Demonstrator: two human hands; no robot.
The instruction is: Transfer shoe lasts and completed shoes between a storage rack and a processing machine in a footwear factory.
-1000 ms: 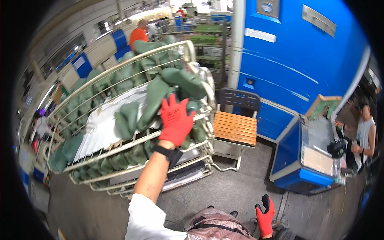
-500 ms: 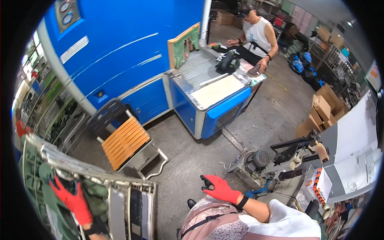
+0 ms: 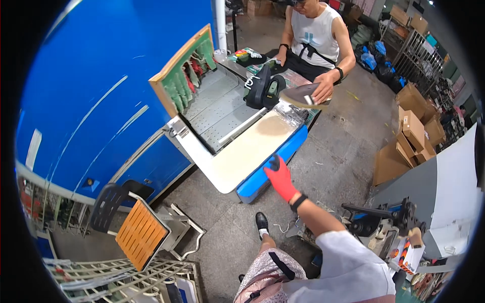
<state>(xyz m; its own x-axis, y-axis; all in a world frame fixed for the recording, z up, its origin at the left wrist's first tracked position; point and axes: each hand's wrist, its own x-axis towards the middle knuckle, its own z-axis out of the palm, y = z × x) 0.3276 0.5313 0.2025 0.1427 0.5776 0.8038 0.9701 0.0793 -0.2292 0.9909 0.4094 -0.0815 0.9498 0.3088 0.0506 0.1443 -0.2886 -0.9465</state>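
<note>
My right hand [image 3: 281, 179], in a red glove with black fingertips, reaches forward to the blue front edge [image 3: 295, 143] of the machine's table. Its thumb stands apart from the fingers and nothing shows in it; I cannot tell if the fingertips touch the edge. My left hand is out of view. Just beyond lies the cream board [image 3: 247, 146] on the table top. A pair of black shoes [image 3: 262, 90] with white lettering stands further back. Across the table, a person [image 3: 316, 40] in a white sleeveless top grips a grey-brown shoe-shaped piece [image 3: 305, 95].
A blue machine [image 3: 116, 60] rises at the left, green strips [image 3: 189, 76] hanging over its opening. A slatted wooden chair [image 3: 142, 235] stands at the lower left, above a metal rack [image 3: 126, 283]. Machinery [image 3: 384, 222] stands at the right, cardboard boxes [image 3: 414, 131] behind it.
I have moved nearer the table. My right hand has stretched forward to its edge, and my left hand has left the view. The person's shoe-shaped piece is now lifted and tilted.
</note>
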